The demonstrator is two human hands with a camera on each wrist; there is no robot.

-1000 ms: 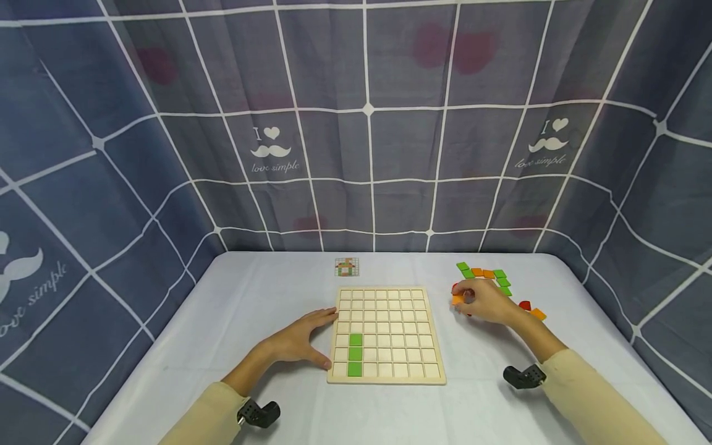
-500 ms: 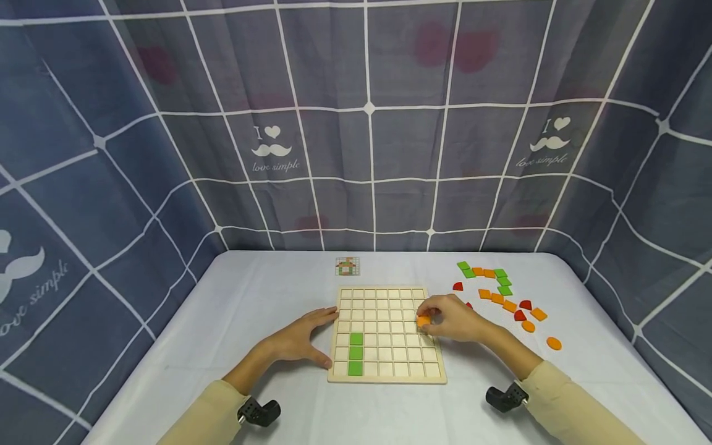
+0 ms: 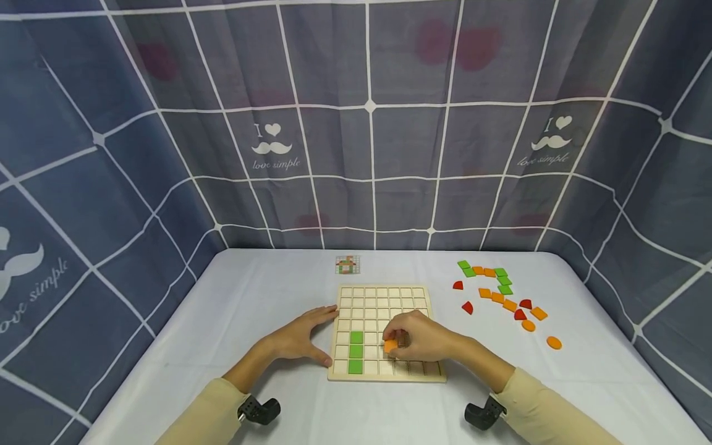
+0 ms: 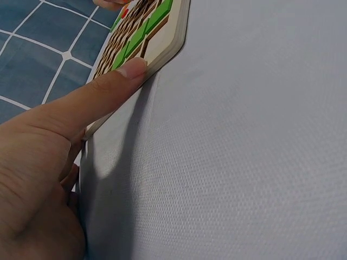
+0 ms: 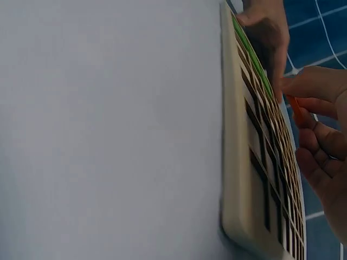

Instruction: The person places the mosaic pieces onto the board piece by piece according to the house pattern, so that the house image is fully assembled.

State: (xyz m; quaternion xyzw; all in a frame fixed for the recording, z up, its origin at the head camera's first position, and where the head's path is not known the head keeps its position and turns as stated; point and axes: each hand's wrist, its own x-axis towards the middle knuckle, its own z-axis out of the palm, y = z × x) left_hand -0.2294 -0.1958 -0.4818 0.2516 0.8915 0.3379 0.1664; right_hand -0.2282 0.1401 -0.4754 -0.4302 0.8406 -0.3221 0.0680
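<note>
On the grey back curtain point(image 3: 406, 142) I can read two matching white prints point(image 3: 275, 147). Each has a capital "I" beside a heart point(image 3: 272, 129), a moustache point(image 3: 272, 148) below, then "love simple" in script. On the blue left curtain point(image 3: 119, 244), I read slanting script point(image 3: 36, 287), "ove simple", cut off at my view's edge.

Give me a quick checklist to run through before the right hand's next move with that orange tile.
1. Grip: right hand pinches the orange tile. Ok.
2. Board steadied: left hand touches its left edge. Ok.
3. Green tiles: three, lined up in one column of cells. Ok.
4. Orange tile seated: no, held above the board. Not ok.
5. Cell beneath the orange tile: hidden from view. Cannot tell.
6. Card pattern: too small to read exactly. Cannot tell.
</note>
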